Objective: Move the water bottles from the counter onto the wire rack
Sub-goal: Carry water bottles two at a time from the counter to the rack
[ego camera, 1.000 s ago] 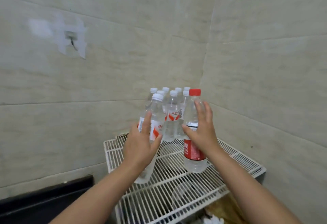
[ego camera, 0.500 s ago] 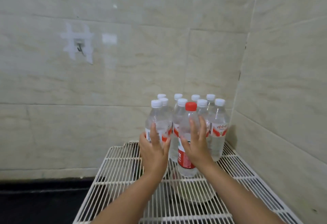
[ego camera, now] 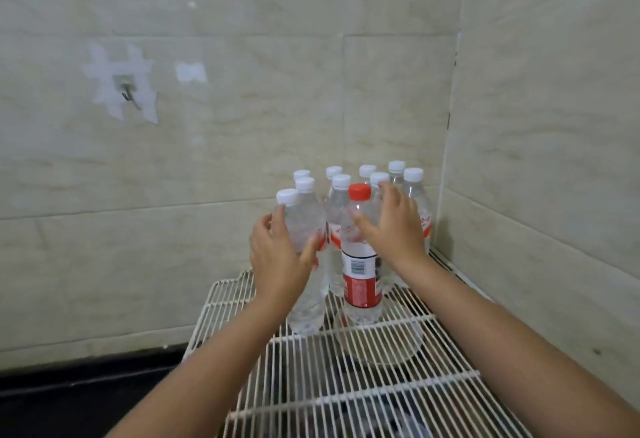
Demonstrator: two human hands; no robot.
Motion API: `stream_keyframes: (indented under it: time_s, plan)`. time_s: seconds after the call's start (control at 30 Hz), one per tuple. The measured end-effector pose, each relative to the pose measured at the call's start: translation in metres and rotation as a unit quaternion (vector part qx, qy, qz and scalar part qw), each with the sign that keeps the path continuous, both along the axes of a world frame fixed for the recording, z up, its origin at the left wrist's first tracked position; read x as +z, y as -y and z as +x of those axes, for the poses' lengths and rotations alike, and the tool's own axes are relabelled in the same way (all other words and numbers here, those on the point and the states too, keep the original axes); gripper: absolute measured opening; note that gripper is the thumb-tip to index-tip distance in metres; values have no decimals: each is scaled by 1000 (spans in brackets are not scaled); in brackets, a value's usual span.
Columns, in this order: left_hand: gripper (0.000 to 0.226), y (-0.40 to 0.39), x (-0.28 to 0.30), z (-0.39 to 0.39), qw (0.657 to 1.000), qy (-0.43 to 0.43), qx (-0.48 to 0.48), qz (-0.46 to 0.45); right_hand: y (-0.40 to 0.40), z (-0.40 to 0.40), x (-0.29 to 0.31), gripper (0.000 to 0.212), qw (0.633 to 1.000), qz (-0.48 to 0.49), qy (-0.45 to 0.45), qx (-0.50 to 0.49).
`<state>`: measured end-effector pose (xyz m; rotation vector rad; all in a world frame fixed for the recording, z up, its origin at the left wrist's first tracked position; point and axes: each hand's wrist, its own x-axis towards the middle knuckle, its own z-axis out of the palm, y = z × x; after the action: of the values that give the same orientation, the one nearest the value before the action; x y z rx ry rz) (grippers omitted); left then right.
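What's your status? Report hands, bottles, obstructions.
Left hand grips front white-capped bottle, standing on wire rack. Right hand open at red-capped bottle, also on rack. Other bottles packed close behind.

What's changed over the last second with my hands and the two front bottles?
Both front bottles were set down on the wire rack. The right hand has let go of the red-capped bottle; the left hand still wraps the white-capped bottle. The back cluster of bottles stayed put.
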<state>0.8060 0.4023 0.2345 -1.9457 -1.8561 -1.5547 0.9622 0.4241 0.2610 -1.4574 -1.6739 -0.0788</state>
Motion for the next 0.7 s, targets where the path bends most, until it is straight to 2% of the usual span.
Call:
stream_keyframes:
  time_s: [0.1, 0.2, 0.27, 0.37, 0.47, 0.57, 0.63, 0.67, 0.7]
  plan:
    - [60, -13, 45, -3, 999, -2, 4, -34, -4, -11, 44, 62, 985, -94, 122, -72]
    - [49, -18, 65, -3, 994, -55, 4, -94, -10, -21, 59, 38, 963, -143, 214, -84]
    - [44, -18, 68, -7, 990, -91, -3, -110, -9, -18, 65, 35, 960, -163, 222, -56]
    - [43, -18, 76, -19, 985, -115, -48, -120, 0, -10, 78, 22, 945, -212, 243, 59]
    - [41, -17, 80, -31, 976, -126, -115, -134, 12, -7, 88, 38, 924, -242, 275, 107]
    - [38, -15, 82, -35, 967, -123, -171, -140, 13, -5, 86, 40, 927, -227, 277, 108]
    - [37, -12, 83, -30, 963, -125, -188, -149, 9, -6, 81, 29, 930, -219, 284, 80]
    - [37, -10, 83, -25, 961, -142, -181, -153, 7, -7, 79, 30, 930, -211, 295, 50]
    - [38, -9, 82, -19, 961, -163, -164, -154, 7, -10, 78, 40, 930, -197, 309, 14]
